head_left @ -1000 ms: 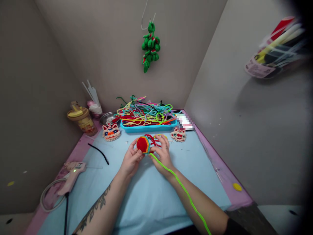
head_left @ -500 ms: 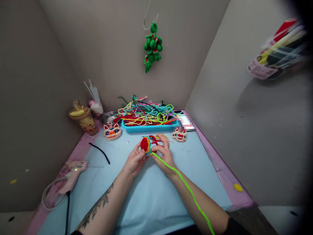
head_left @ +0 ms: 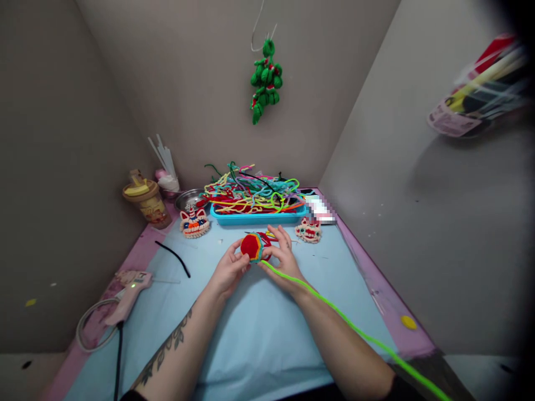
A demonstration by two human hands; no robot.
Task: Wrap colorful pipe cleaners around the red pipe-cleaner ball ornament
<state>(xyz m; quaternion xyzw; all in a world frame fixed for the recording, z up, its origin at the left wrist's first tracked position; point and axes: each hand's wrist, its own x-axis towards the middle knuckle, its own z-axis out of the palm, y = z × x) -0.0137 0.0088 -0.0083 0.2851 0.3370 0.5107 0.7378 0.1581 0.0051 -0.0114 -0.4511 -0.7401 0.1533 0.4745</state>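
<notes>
the round piece (head_left: 251, 247), red with orange then teal edging, sits between my hands, near the blue tray (head_left: 259, 219). my left hand (head_left: 228, 269) pinches its side; my right hand (head_left: 285, 264) curls by the green strand (head_left: 346, 319), its hold unclear.

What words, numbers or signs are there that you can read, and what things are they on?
None can be read for sure.
Brown-lidded cup: printing too small to read.
Holder on the right wall: pale label, too blurred to read.
Phone-like screen: blocked out by pixels.
Glue gun: dark mark, too small to tell whether it's a letter.
</notes>
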